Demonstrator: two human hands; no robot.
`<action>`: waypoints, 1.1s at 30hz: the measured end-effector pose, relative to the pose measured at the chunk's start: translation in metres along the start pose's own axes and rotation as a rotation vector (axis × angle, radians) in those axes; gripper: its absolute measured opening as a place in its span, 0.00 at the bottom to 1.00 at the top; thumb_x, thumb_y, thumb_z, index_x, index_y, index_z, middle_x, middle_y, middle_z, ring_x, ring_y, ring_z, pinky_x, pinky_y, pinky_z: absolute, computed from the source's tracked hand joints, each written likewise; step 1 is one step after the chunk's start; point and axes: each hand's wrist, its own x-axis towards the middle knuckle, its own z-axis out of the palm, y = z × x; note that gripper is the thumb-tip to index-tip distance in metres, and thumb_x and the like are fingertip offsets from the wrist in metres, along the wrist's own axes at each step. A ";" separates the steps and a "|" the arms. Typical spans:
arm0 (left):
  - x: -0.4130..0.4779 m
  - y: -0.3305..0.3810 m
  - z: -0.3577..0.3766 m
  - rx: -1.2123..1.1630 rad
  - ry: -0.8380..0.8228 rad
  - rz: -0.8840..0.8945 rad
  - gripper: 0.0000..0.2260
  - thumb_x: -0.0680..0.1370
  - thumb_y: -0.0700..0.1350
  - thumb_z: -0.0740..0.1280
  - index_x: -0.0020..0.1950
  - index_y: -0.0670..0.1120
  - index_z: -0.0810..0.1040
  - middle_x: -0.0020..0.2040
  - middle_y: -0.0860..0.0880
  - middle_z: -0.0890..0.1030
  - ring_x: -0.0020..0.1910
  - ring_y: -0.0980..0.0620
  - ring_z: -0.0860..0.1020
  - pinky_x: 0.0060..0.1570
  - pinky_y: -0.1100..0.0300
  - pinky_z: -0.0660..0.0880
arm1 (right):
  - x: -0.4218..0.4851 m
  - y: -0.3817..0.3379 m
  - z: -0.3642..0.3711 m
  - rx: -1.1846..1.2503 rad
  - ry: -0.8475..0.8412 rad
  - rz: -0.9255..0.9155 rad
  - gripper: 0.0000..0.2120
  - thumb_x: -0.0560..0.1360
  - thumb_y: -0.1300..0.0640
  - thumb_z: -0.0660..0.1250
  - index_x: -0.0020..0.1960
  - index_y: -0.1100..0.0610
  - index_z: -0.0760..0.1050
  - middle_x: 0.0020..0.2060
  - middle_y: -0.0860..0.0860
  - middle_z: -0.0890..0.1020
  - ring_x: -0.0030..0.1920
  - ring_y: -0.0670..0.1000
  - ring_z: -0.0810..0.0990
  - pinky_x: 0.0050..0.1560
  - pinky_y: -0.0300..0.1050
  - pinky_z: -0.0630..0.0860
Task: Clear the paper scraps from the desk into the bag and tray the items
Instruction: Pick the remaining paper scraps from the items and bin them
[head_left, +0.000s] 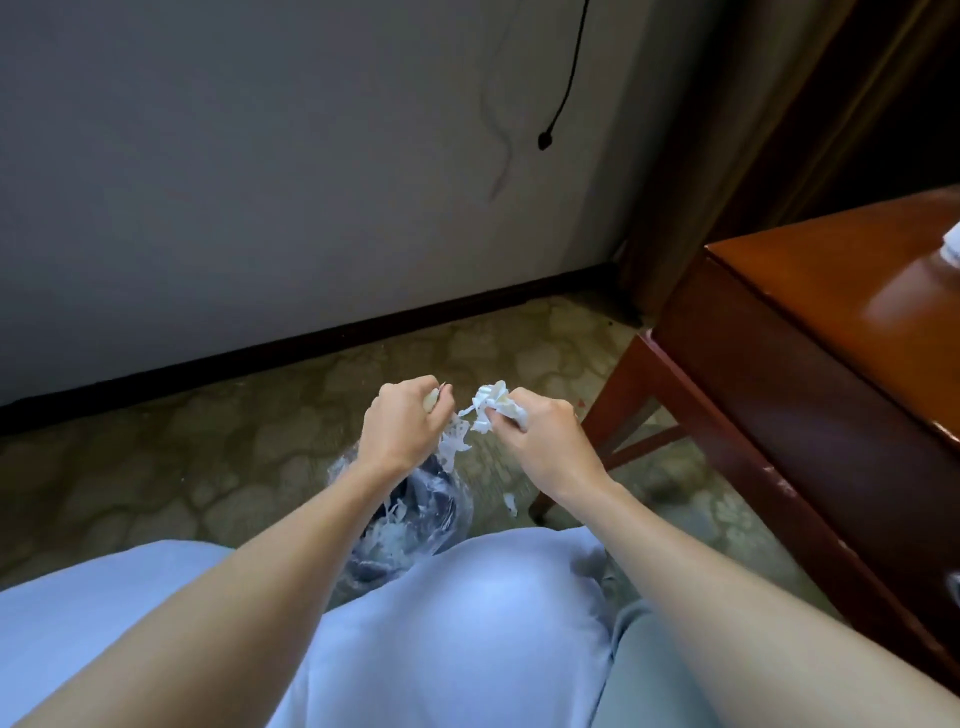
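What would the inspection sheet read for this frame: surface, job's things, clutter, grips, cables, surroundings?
Surface: wooden desk at right; a white item on it, cut off by the frame edge.
Job's things: clear bag on the floor between the knees, white scraps inside; crumpled paper wad and torn paper strip above it; tray not seen.
Clutter: one paper scrap on the floor beside the bag.
Grips: left hand curled round the strip; right hand curled round the wad.
Cables: black cable hanging down the wall, loose end clear of the floor.
Surroundings: grey wall, patterned floor, brown curtain behind the desk.
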 end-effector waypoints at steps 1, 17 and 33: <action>0.000 -0.009 0.004 -0.035 0.024 -0.046 0.20 0.80 0.52 0.62 0.33 0.41 0.69 0.25 0.47 0.71 0.25 0.50 0.64 0.26 0.58 0.62 | 0.003 0.001 0.010 0.026 -0.008 0.030 0.21 0.79 0.47 0.64 0.33 0.53 0.61 0.27 0.49 0.69 0.27 0.50 0.64 0.29 0.45 0.62; -0.031 -0.130 0.070 -0.298 0.101 -0.525 0.19 0.80 0.49 0.62 0.34 0.38 0.72 0.30 0.41 0.73 0.28 0.52 0.65 0.31 0.54 0.62 | 0.022 0.014 0.159 -0.017 -0.236 0.190 0.14 0.79 0.49 0.64 0.42 0.58 0.70 0.34 0.54 0.75 0.34 0.55 0.72 0.30 0.45 0.62; -0.024 -0.173 0.102 -0.336 0.176 -0.746 0.21 0.77 0.61 0.60 0.35 0.46 0.74 0.31 0.48 0.77 0.32 0.48 0.74 0.34 0.54 0.71 | 0.039 0.021 0.220 0.114 -0.159 0.269 0.15 0.80 0.48 0.62 0.37 0.51 0.65 0.30 0.44 0.70 0.32 0.42 0.69 0.30 0.38 0.61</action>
